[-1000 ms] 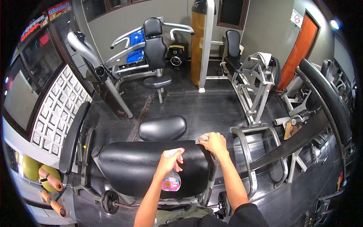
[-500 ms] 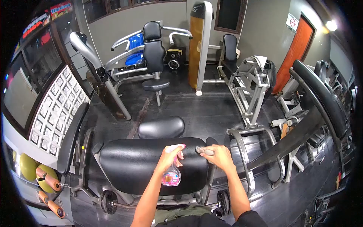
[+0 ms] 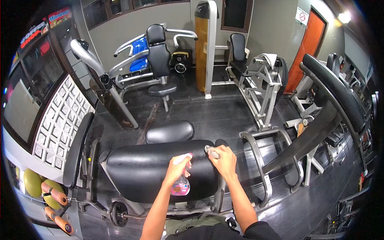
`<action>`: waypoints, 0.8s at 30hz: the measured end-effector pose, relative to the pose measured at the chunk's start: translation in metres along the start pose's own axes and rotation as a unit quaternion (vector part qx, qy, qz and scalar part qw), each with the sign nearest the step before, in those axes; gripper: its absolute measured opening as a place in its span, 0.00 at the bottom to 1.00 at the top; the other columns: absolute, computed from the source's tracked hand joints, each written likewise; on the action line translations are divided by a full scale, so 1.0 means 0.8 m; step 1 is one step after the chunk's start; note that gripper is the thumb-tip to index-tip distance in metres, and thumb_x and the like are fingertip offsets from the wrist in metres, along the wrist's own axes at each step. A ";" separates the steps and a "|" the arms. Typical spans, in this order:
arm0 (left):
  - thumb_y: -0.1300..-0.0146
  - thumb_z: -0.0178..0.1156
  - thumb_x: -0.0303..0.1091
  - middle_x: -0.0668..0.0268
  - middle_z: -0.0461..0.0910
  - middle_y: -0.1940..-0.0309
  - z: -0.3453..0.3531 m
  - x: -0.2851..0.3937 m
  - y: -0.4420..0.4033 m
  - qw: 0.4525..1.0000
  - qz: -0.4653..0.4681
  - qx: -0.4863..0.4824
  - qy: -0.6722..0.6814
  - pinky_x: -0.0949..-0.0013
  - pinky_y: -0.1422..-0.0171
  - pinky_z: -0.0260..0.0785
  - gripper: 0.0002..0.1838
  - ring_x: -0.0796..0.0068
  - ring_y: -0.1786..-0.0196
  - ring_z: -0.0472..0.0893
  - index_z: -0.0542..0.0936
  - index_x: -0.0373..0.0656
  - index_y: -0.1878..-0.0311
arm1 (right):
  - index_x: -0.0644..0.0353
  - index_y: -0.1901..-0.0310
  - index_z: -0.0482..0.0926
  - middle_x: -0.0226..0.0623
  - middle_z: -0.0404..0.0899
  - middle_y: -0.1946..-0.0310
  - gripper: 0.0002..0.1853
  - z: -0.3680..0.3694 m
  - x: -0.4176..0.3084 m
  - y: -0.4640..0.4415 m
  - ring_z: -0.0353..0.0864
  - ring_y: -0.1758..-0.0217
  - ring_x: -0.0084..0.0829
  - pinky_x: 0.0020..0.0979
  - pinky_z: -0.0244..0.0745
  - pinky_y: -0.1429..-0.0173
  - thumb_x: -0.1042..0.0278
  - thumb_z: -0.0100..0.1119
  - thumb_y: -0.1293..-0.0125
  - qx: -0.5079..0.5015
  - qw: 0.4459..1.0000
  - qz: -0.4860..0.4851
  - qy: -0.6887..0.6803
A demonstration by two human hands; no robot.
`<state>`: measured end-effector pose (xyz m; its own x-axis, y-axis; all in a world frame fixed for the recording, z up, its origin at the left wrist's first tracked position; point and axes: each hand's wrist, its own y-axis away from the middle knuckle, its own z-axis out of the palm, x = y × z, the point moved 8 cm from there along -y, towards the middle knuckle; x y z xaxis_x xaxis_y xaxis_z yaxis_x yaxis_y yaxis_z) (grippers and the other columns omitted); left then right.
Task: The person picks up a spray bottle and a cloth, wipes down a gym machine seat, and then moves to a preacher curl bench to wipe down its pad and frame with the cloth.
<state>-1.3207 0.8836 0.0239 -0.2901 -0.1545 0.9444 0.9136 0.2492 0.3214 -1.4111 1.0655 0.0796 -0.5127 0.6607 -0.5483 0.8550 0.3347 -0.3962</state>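
My left hand (image 3: 179, 170) is wrapped round the neck of a clear spray bottle (image 3: 181, 188) with a pink label, held above the black padded bench (image 3: 140, 170). The bottle's pink nozzle tip points away from me. At the far right part of the pad, my right hand (image 3: 225, 162) is closed on a small crumpled grey cloth (image 3: 212, 152), which appears to touch the pad near its edge. My fingers hide part of the cloth.
A smaller black pad (image 3: 170, 132) lies just beyond the bench. A barbell with a black weight plate (image 3: 119, 214) runs along the near side. Silver machine frames (image 3: 262, 176) stand close on the right; a seated press machine (image 3: 161, 60) stands further back.
My right hand has shifted a little left with the cloth, and its forearm has swung inward. The left hand keeps its grip on the bottle. The view has shifted slightly.
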 end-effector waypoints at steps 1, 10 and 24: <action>0.32 0.60 0.44 0.67 0.78 0.76 -0.001 -0.002 0.000 1.000 0.000 0.003 0.002 0.74 0.79 0.71 0.17 0.76 0.84 0.78 0.82 0.37 0.63 | 0.48 0.62 0.88 0.31 0.82 0.67 0.10 -0.001 0.000 0.011 0.81 0.59 0.38 0.39 0.77 0.55 0.63 0.69 0.49 0.000 1.000 -0.016 -0.002; 0.31 0.60 0.44 0.66 0.78 0.76 0.002 -0.001 0.002 0.999 0.030 -0.010 0.006 0.74 0.79 0.70 0.17 0.76 0.84 0.78 0.82 0.37 0.61 | 0.45 0.63 0.87 0.24 0.83 0.66 0.14 -0.011 0.017 0.086 0.80 0.62 0.33 0.34 0.78 0.57 0.67 0.75 0.55 -0.014 0.998 -0.048 -0.035; 0.30 0.58 0.43 0.65 0.79 0.74 -0.003 -0.009 -0.001 0.998 0.031 -0.030 0.040 0.71 0.76 0.74 0.16 0.76 0.84 0.77 0.80 0.37 0.63 | 0.44 0.62 0.87 0.25 0.82 0.66 0.14 -0.002 -0.017 0.054 0.79 0.60 0.34 0.36 0.77 0.58 0.66 0.74 0.55 -0.034 0.995 -0.085 -0.029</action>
<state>-1.3185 0.8822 0.0170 -0.2111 -0.2176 0.9529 0.9449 0.2042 0.2560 -1.3670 1.0724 0.0710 -0.6517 0.5522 -0.5200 0.7584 0.4840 -0.4365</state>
